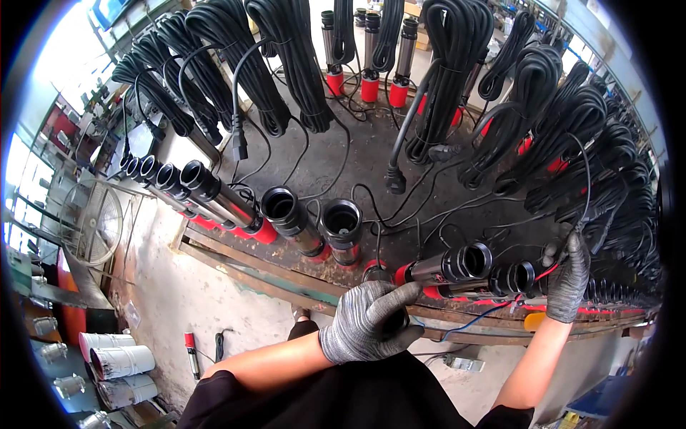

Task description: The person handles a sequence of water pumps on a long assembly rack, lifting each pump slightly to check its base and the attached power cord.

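Head view: left hand (368, 322) is sitting lower centre, gloved thumb and fingers curling round a dark cylinder (395, 323); grasping it, most of it hiding behind the glove. Right hand (569, 282) is resting right of centre, fingers up, beside a red lead (547, 272) and a thin black cable (588, 182); can't tell if it's pinching either one.

Handling, my read: if the cylinder is matching the steel pump bodies (436, 269) just right of it, it's going to be heavy for its girth, rigid, slick on the polished barrel. Best hold is likely a full wrap on the barrel or under the dark collar; the glove knit should be helping. Red lead is looking light, limp and easy to nick, so hold it by the insulation and don't tug.

Materials: pump bodies are showing shiny metal tubes, round hollow black mouths, bright red ends. Coiled cables (457, 64) are hanging in thick, matte black, rubbery loops across the top and right of the frame. Blue lead (471, 325) is curving smoothly below the pumps, lower right. Bench top (314, 161) is looking dark and scuffed, its edge wearing rough. Gloves are showing grey ribbed knit.
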Motion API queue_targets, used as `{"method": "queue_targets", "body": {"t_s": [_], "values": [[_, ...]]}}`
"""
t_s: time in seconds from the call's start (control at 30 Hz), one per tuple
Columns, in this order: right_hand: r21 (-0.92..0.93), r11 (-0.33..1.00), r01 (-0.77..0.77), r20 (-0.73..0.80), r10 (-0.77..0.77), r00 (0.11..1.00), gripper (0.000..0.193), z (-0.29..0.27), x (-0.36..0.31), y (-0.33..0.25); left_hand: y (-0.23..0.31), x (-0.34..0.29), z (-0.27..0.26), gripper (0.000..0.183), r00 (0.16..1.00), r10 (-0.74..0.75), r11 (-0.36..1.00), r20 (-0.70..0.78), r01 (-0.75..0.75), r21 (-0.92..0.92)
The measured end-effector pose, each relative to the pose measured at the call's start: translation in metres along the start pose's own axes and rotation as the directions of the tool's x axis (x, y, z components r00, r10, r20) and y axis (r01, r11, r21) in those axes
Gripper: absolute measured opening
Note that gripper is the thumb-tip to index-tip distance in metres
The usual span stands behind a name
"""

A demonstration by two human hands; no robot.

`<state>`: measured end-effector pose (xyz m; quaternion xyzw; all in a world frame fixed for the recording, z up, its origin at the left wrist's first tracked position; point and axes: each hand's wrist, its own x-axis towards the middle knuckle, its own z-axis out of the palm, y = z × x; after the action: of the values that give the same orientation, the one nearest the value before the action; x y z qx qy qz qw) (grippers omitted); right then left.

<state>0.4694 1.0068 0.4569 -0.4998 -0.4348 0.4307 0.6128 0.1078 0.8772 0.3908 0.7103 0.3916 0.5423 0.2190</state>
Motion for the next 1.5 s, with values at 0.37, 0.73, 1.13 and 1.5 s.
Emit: {"method": "queue_targets", "body": {"t_s": [0.37,0.73,1.13,1.5], "values": [[-0.027,0.998,0.054,0.012,-0.053,0.998,0.042,-0.007,0.004,0.009,0.0,-0.001,-0.003,0.072,0.997,0.081,0.995,0.006,-0.081,0.05],[0.115,0.993,0.032,0.082,-0.041,0.996,0.052,0.002,-0.001,0.001,-0.001,-0.004,-0.003,0.074,0.996,0.081,0.997,0.029,-0.081,-0.002],[0.078,0.996,0.048,0.079,-0.054,0.995,0.061,0.003,-0.003,0.001,0.002,-0.004,-0.004,0.07,0.998,0.045,0.998,0.033,-0.046,0.033],[0.063,0.994,0.087,-0.027,-0.085,0.996,0.05,0.015,-0.013,-0.007,-0.001,0.011,-0.002,0.068,0.998,-0.053,0.996,0.026,0.051,0.074]]}}
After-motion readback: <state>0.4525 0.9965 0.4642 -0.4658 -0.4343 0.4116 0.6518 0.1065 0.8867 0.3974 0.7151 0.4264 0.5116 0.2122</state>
